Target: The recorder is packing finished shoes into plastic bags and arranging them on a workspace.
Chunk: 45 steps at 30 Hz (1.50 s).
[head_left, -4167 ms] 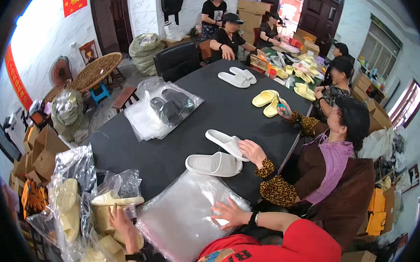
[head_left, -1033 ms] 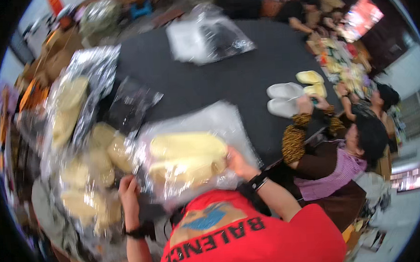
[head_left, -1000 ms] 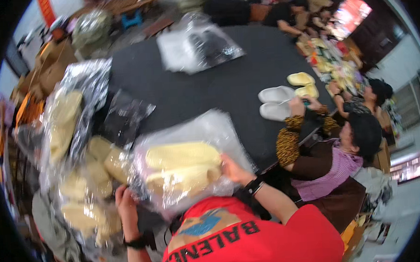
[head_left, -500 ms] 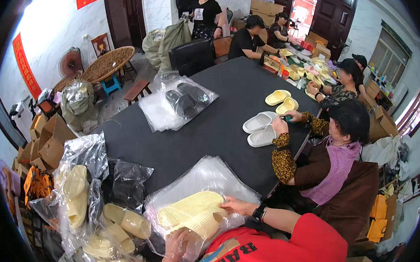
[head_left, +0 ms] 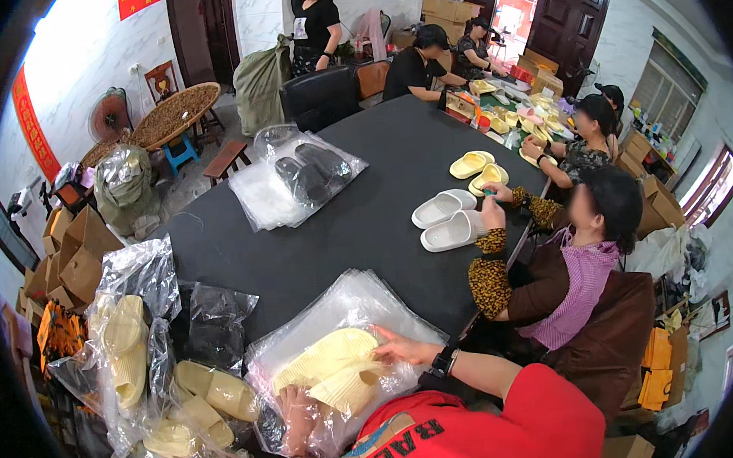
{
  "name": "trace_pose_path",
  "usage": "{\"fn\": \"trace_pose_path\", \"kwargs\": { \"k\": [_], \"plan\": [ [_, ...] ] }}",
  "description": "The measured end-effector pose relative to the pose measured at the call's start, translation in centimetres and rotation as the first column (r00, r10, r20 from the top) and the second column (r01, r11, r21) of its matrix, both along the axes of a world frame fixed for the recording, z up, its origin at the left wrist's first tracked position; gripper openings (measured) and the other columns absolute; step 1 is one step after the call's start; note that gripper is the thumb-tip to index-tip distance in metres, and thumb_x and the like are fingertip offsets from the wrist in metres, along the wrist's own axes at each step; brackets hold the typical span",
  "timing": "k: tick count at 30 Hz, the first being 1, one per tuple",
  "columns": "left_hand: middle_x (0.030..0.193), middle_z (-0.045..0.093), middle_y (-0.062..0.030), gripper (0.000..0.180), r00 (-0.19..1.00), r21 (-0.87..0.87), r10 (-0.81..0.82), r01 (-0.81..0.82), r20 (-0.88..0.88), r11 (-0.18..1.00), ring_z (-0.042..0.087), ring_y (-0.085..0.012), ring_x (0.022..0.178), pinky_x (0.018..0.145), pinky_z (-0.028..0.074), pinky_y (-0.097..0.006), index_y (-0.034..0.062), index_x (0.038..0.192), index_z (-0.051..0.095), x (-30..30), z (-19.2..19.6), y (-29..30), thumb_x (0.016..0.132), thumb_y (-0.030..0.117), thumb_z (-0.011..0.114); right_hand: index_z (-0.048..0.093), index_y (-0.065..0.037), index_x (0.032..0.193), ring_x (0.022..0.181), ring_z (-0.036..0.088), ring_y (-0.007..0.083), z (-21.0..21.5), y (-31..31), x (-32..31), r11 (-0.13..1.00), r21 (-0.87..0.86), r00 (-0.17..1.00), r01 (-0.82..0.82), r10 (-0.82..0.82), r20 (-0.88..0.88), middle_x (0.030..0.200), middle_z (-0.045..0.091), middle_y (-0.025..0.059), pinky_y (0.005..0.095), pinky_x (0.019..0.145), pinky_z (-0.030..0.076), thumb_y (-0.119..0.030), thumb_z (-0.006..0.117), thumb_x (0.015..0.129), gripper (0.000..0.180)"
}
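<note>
A pair of pale yellow slippers (head_left: 328, 365) lies on a stack of clear plastic bags (head_left: 358, 300) at the table's near edge. My left hand (head_left: 296, 417) holds the slippers' near left end, with clear film around the hand and wrist. At their right end, my right hand (head_left: 406, 349) reaches in with its fingers apart, the tips touching the slippers. Bagged yellow slippers (head_left: 128, 349) are heaped just left of me, with more yellow slippers (head_left: 217, 389) beside my left arm.
On the dark table (head_left: 334, 239) rest bagged black slippers (head_left: 310, 174), white slippers (head_left: 449, 220) and yellow slippers (head_left: 479, 169). A co-worker (head_left: 567, 252) sits close on my right, hands near the white pair. Other people work at the far end. Cardboard boxes (head_left: 82, 252) stand left.
My left hand has moved up against the slippers' near end. The right fingers have spread from their earlier grip, and the slippers have tilted slightly. The standing person at the back has shifted.
</note>
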State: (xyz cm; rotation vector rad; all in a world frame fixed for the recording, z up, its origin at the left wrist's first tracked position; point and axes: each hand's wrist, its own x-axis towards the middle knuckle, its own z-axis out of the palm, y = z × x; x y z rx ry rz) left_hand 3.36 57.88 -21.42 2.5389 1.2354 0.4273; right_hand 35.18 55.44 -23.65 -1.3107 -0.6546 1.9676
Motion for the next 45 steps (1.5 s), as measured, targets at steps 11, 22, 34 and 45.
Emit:
{"fn": "trace_pose_path", "kwargs": {
  "k": [11, 22, 34, 45],
  "plan": [
    [0.101, 0.059, -0.01, 0.039, 0.754, -0.278, 0.169, 0.019, 0.634, 0.96, 0.055, -0.0214, 0.093, 0.081, 0.043, -0.032, -0.0012, 0.115, 0.048, -2.9, -4.0, 1.7, 0.088, 0.026, 0.045, 0.033, -0.018, 0.132, 0.11, 0.047, 0.0251, 3.7, 2.6, 1.9, 0.968, -0.021, 0.906, 0.25, -0.241, -0.348, 0.124, 0.046, 0.0099, 0.0437, 0.087, 0.043, -0.044, 0.037, 0.089, 0.051],
    [0.1, 0.058, -0.0102, 0.031, 0.74, -0.524, 0.449, -0.154, 0.5, 0.837, 0.054, -0.02, 0.091, 0.077, 0.044, -0.031, 0.0017, 0.108, 0.052, -3.2, 2.4, 3.9, 0.079, 0.009, 0.058, 0.049, -0.01, 0.116, 0.107, 0.044, 0.0198, 1.6, 10.7, -0.8, 0.767, 0.594, 0.859, -0.244, -0.114, 0.499, 0.113, 0.05, 0.0066, 0.0313, 0.083, 0.041, -0.024, 0.061, 0.08, 0.04],
    [0.105, 0.056, -0.0091, 0.037, 0.736, -0.859, 0.62, -0.107, 0.271, 0.501, 0.054, -0.0164, 0.089, 0.073, 0.046, -0.028, -0.0016, 0.116, 0.049, -2.3, 4.8, 5.1, 0.081, 0.008, 0.057, 0.051, 0.0, 0.112, 0.08, 0.058, 0.0177, 0.3, 8.4, 3.0, 0.892, 0.09, 0.722, -0.443, 0.296, 0.625, 0.09, 0.061, 0.009, 0.0269, 0.07, 0.045, -0.025, 0.063, 0.077, 0.044],
    [0.099, 0.06, -0.0122, 0.048, 0.907, -0.429, 0.332, -0.199, 0.26, 0.881, 0.055, -0.0226, 0.096, 0.086, 0.043, -0.032, 0.0079, 0.118, 0.05, 1.0, -0.5, 5.7, 0.076, 0.023, 0.065, 0.05, -0.001, 0.115, 0.084, 0.057, 0.0164, -0.4, 5.3, 2.0, 0.967, 0.228, 0.872, -0.112, -0.014, 0.49, 0.092, 0.06, 0.0084, 0.0269, 0.073, 0.045, -0.018, 0.061, 0.079, 0.042]
  ]
}}
